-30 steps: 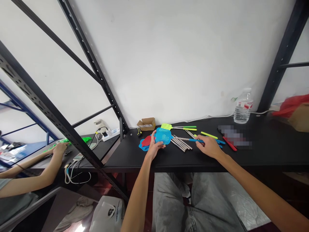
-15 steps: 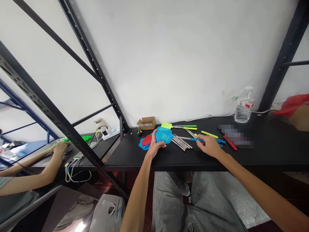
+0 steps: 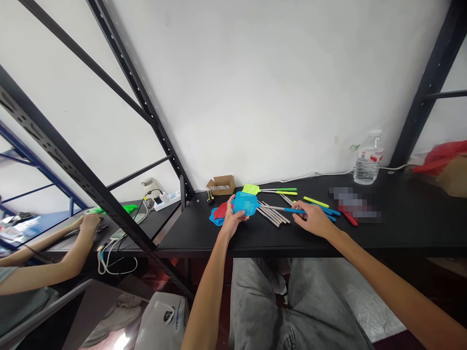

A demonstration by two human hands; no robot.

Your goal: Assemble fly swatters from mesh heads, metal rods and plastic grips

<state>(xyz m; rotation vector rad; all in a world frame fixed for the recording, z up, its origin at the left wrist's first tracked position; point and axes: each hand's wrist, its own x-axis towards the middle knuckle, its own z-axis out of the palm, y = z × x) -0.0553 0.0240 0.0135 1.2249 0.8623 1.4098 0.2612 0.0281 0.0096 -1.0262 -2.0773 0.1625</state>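
Shifting slightly left: blue flyswatter and right hand.
Left hand pinches the mesh, right fingers curl around the handle; apparently a steadying step, calling for firm grip.

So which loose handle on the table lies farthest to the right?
The red handle, the only red one, lying right of the blue handles and the yellow handle.

Free strip nearer than the left hand and right hand; clutter beyond.
Bare black tabletop lies between the forearms, while the held blue fly swatter bridges the hands above metal rods. A red swatter head crowds the left hand, a cardboard box stands behind it, and a red handle lies right of the right hand.
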